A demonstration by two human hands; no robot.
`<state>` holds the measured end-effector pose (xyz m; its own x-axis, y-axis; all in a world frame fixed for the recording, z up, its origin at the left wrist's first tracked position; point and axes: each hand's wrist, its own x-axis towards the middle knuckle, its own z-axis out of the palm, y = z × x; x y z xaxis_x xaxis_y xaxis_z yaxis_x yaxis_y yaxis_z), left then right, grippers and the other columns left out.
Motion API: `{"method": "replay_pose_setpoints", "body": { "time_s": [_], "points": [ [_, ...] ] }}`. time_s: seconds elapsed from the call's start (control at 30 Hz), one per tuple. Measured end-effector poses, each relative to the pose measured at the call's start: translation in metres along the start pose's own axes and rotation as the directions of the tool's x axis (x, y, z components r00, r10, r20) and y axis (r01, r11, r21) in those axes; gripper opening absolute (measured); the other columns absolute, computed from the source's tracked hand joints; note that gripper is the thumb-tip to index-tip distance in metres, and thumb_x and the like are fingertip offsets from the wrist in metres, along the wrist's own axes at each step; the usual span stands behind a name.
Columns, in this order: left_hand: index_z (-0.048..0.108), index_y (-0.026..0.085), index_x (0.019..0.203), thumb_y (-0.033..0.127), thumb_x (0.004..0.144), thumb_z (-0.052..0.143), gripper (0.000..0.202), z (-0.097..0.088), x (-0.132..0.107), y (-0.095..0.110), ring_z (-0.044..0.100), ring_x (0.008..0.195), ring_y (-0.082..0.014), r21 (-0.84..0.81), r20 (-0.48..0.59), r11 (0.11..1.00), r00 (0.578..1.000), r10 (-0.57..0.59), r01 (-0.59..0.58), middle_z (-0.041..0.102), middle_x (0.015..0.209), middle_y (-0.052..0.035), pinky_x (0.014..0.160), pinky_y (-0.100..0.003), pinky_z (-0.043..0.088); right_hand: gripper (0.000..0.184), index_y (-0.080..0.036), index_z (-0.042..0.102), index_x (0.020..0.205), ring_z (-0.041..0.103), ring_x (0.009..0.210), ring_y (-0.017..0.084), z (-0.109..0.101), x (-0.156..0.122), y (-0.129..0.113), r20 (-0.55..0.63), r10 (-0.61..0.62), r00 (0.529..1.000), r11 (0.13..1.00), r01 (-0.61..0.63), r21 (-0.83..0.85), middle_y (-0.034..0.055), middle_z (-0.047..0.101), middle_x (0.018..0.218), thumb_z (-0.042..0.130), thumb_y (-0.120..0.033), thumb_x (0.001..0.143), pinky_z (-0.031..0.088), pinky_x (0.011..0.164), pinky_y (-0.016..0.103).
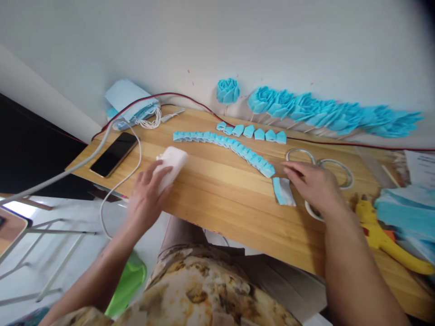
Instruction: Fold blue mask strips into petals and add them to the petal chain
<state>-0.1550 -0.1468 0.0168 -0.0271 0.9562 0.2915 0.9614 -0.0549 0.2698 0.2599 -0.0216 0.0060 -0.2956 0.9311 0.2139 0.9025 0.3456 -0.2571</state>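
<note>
My left hand (147,194) lies over the near end of a white oblong object (171,163) on the wooden table (220,199), fingers curled on it. My right hand (314,185) rests palm down, fingers stretched toward a folded blue-and-white paper piece (283,192) at its fingertips. A long chain of folded blue pieces (227,144) curves across the table between the hands. A short row of separate blue folds (251,131) lies behind it.
Blue paper roses (228,90) and a row of them (322,113) lean against the wall. Scissors (319,165), a yellow glue gun (384,235), blue paper stacks (408,213), a phone (113,155), masks with cords (136,113) and cables lie around.
</note>
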Motion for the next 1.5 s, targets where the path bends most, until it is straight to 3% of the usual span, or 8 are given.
{"method": "replay_pose_setpoints", "body": {
  "time_s": [0.1,0.23,0.53,0.83,1.0,1.13,1.3,1.5],
  "points": [
    [0.055,0.027,0.14,0.035,0.096,0.055,0.045,-0.008,0.009,-0.023,0.051,0.134,-0.0367,0.074,-0.095,0.988,0.987,-0.13,0.137,0.05,0.152,-0.0119,0.11,-0.054,0.042,0.033,-0.023,0.076,0.117,0.075,0.098,0.03,0.001,0.0,0.001,-0.001,0.004,1.0,1.0,-0.004,-0.002,0.0107,0.08,0.111,0.052,-0.035,0.097,0.054,0.076,0.037],
    [0.058,0.025,0.14,0.038,0.095,0.054,0.047,-0.012,0.023,-0.048,0.055,0.128,-0.0397,0.173,-0.065,0.952,0.968,-0.243,0.251,0.05,0.153,-0.0134,0.107,-0.057,0.043,0.034,-0.024,0.076,0.117,0.075,0.098,0.03,0.002,0.0,0.001,0.005,0.006,1.0,1.0,-0.006,0.028,0.0107,0.08,0.113,0.051,-0.037,0.097,0.053,0.076,0.037],
    [0.06,0.024,0.139,0.039,0.096,0.051,0.046,0.006,0.022,-0.063,0.057,0.121,-0.0417,0.228,-0.064,0.954,0.98,-0.186,0.196,0.053,0.149,-0.0169,0.1,-0.06,0.046,0.032,-0.026,0.076,0.115,0.076,0.097,0.031,0.004,0.001,0.004,0.014,0.028,1.0,0.999,-0.028,0.033,0.0083,0.081,0.11,0.053,-0.037,0.096,0.053,0.076,0.038],
    [0.059,0.025,0.137,0.036,0.096,0.051,0.043,0.011,0.026,-0.05,0.054,0.13,-0.042,0.156,-0.069,0.98,0.991,-0.117,0.126,0.054,0.148,-0.0166,0.106,-0.062,0.043,0.033,-0.024,0.076,0.116,0.075,0.097,0.03,0.0,0.0,-0.001,0.017,0.012,1.0,1.0,-0.013,0.028,0.0106,0.08,0.11,0.052,-0.037,0.097,0.053,0.076,0.037],
    [0.048,0.021,0.147,0.028,0.098,0.047,0.05,0.01,0.015,-0.019,0.041,0.146,-0.0355,-0.013,-0.215,0.997,0.974,-0.076,0.075,0.047,0.155,-0.017,0.121,-0.059,0.031,0.032,-0.025,0.076,0.115,0.075,0.095,0.028,-0.001,0.0,-0.002,0.013,0.028,1.0,1.0,-0.028,0.008,0.0097,0.081,0.109,0.052,-0.036,0.097,0.052,0.074,0.034],
    [0.043,0.016,0.15,0.023,0.097,0.045,0.053,0.028,-0.003,0.004,0.046,0.145,-0.0302,-0.2,-0.166,0.979,0.984,-0.07,0.036,0.051,0.153,-0.0192,0.121,-0.054,0.037,0.033,-0.024,0.076,0.116,0.075,0.097,0.027,0.001,0.0,0.0,-0.003,0.022,1.0,0.998,-0.022,0.051,0.0093,0.08,0.112,0.052,-0.036,0.096,0.052,0.077,0.035],
    [0.041,0.016,0.152,0.024,0.094,0.048,0.059,0.049,-0.001,0.001,0.041,0.149,-0.0316,-0.243,-0.127,0.956,0.971,-0.201,0.166,0.045,0.158,-0.0202,0.125,-0.057,0.03,0.031,-0.025,0.076,0.114,0.075,0.096,0.027,0.0,0.0,-0.002,-0.006,0.009,1.0,0.998,-0.008,0.068,0.0087,0.08,0.111,0.053,-0.036,0.096,0.053,0.076,0.036],
    [0.04,0.011,0.152,0.025,0.092,0.049,0.062,0.062,0.034,-0.011,0.039,0.151,-0.0343,-0.227,-0.053,0.962,0.984,-0.169,0.153,0.045,0.158,-0.0232,0.125,-0.058,0.029,0.032,-0.025,0.076,0.115,0.075,0.095,0.028,-0.003,0.0,-0.005,-0.01,0.003,1.0,0.995,-0.002,0.099,0.008,0.08,0.11,0.052,-0.036,0.096,0.055,0.076,0.039]
  ]
}}
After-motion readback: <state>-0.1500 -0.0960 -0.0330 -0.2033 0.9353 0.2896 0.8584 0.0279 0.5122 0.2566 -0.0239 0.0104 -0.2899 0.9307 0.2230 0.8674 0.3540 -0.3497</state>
